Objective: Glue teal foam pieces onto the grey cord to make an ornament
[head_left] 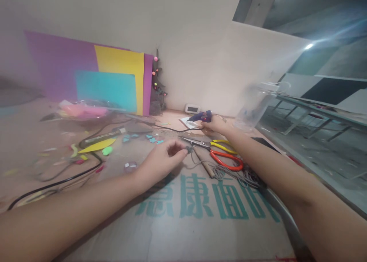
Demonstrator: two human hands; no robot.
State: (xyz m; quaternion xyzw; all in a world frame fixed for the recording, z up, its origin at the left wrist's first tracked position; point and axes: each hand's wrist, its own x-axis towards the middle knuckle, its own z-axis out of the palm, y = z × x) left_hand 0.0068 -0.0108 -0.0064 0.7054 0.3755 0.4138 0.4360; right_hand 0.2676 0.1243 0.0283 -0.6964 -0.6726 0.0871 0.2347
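Observation:
My left hand [164,160] is closed in a pinch over the cardboard sheet [183,235]. A small dark grey-green piece [189,149] shows at its fingertips; its kind is too small to make out. Farther off, my right hand [213,125] is wrapped around a dark blue hot glue gun [200,117] with a small red light. The gun's nozzle points left above a white card [189,122]. Between my hands lie scissors [226,159] with one orange and one yellow handle. Beside them are a wooden stick [204,162] and a tangle of grey cord [229,174].
Purple, yellow and blue sheets [106,90] lean on the wall beside a small decorated tree [157,82]. Several blue cutouts [153,139], a yellow leaf shape [97,145] and a black cable [57,181] lie to the left. A clear plastic container [254,109] stands right.

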